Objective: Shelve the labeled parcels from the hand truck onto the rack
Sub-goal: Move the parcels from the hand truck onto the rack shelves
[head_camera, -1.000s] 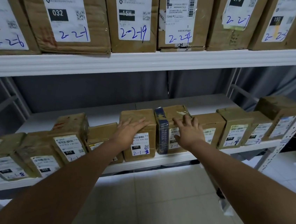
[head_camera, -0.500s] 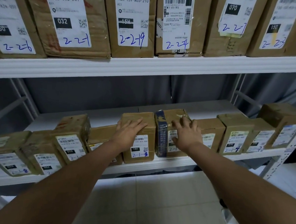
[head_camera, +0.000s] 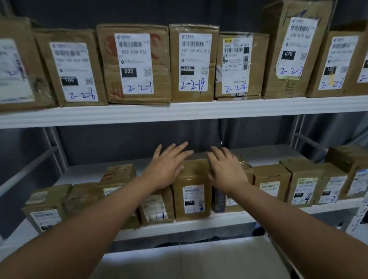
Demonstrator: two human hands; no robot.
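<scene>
- A small brown parcel (head_camera: 192, 189) stands at the centre of the frame on the lower shelf (head_camera: 192, 225) of the rack, long axis upright, white label facing the camera.
- The left hand (head_camera: 166, 166), fingers straight and spread, lies flat against the parcel's upper left edge.
- The right hand (head_camera: 226, 171), fingers likewise straight, lies over the neighbouring dark-edged parcel (head_camera: 220, 198) to the right.
- Larger labelled boxes (head_camera: 193, 63) line the upper shelf (head_camera: 181, 114), labels forward.

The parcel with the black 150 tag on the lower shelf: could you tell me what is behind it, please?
Behind the 150 parcel only bare white lower shelf and grey curtain show. Both open hands, left hand and right hand, cover its top rear edge.
</scene>
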